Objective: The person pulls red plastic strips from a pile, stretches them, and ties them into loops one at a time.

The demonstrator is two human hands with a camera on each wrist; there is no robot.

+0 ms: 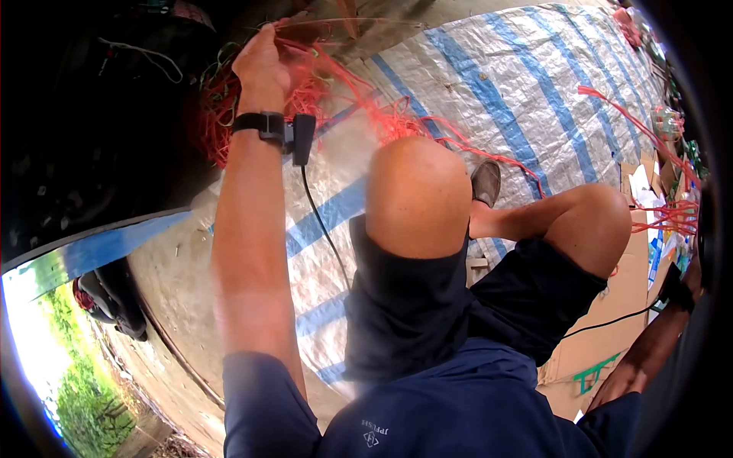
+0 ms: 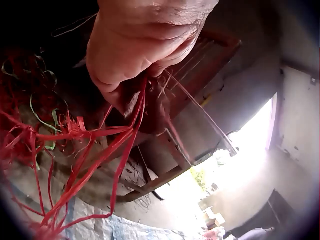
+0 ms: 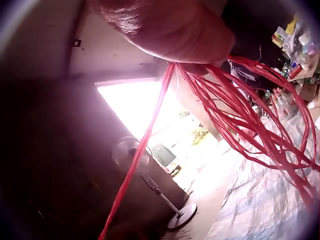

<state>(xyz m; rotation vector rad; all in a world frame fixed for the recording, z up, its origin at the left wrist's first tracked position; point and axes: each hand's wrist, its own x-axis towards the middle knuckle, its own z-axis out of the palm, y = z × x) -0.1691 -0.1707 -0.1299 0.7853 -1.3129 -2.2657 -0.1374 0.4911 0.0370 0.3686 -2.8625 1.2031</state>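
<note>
My left hand [image 1: 263, 65] is raised at the upper left in the head view, its fingers curled around red plastic strings [image 2: 132, 130]. In the left wrist view the strands hang below the fist [image 2: 145, 45] and spread to the lower left. A tangled heap of red string [image 1: 305, 95], with some green strands in it, lies around that hand. My right hand [image 3: 170, 30] grips a bundle of red strings [image 3: 240, 110] that fans out to the right, while one strand drops to the lower left. In the head view the right hand is lost in the dark right edge.
A white and blue striped tarp [image 1: 473, 69] covers the ground around my bent legs. Cardboard [image 1: 611, 305] and scraps lie at the right. In the right wrist view a standing fan [image 3: 182, 215] is near a bright doorway. Plastic bottles [image 1: 668, 122] are by the tarp's edge.
</note>
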